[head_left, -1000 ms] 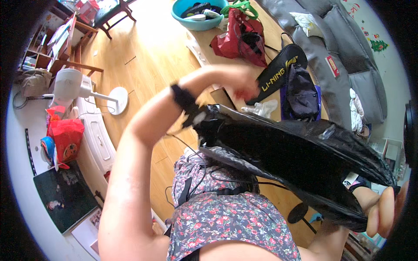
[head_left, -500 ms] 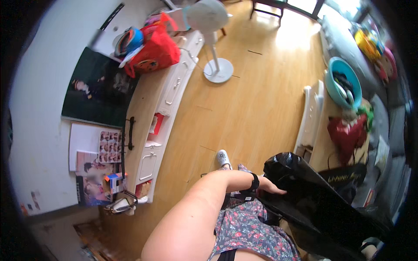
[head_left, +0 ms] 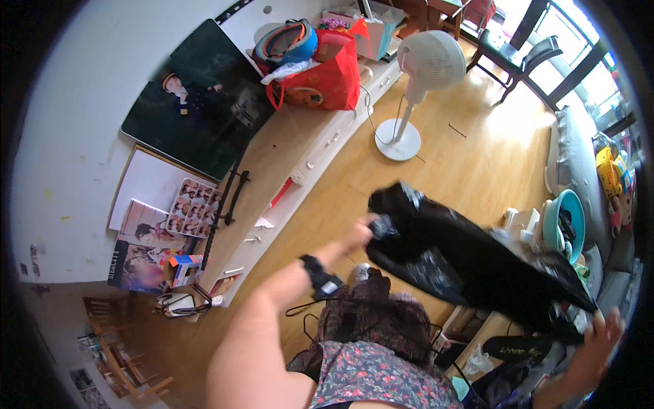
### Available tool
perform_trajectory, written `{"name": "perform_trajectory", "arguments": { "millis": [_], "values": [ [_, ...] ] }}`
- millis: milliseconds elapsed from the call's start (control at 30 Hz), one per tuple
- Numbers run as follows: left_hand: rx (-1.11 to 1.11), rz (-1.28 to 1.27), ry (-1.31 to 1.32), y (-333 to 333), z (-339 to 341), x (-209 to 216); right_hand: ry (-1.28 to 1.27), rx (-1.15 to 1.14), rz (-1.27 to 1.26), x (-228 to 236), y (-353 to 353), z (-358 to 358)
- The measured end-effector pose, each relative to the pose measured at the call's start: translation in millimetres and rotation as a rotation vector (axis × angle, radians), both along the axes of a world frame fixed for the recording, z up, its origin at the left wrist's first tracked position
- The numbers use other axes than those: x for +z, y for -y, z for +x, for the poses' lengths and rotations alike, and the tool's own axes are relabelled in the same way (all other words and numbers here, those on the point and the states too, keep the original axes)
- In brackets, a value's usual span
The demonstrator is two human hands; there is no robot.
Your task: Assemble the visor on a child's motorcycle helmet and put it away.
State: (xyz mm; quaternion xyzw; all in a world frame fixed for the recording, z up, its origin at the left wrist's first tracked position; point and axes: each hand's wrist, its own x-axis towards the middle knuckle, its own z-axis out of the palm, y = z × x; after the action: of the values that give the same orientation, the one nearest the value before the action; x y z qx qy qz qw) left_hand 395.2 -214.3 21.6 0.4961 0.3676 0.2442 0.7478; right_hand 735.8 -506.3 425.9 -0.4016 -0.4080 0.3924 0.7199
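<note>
A large black plastic bag (head_left: 463, 255) is stretched across in front of me, its film creased, shiny and partly blurred. My left hand (head_left: 357, 234) is closed on the bag's left edge, out in front of my body. At the lower right my right hand (head_left: 601, 337) pinches the opposite end of the bag between its fingers. The bag hangs between the two hands above the floor and the low table. A dark wristband with a small box (head_left: 320, 278) sits on my left wrist.
A white standing fan (head_left: 398, 140) stands ahead on the wooden floor. Along the left wall runs a long white cabinet (head_left: 286, 153) with a red bag (head_left: 327, 82) on top. At the right are a turquoise basin (head_left: 578, 204), a grey sofa (head_left: 575, 153) and a black bag (head_left: 514, 347). A dark chair (head_left: 507, 65) stands far off.
My left hand has swung left and closed on the bag's edge. The bag is raised and spread wider. My right hand now shows more fully, and the view has turned.
</note>
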Motion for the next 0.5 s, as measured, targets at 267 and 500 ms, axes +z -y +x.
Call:
{"name": "perform_trajectory", "arguments": {
  "millis": [267,500],
  "values": [
    [0.137,-0.868,0.427,-51.0,-113.3,103.5,-0.274,0.177,0.035,-64.9,-151.1,23.7],
    [0.2,-0.608,0.119,-92.0,-148.6,138.5,-0.339,0.43,-0.045,-141.9,-337.9,71.5]
  ]
}}
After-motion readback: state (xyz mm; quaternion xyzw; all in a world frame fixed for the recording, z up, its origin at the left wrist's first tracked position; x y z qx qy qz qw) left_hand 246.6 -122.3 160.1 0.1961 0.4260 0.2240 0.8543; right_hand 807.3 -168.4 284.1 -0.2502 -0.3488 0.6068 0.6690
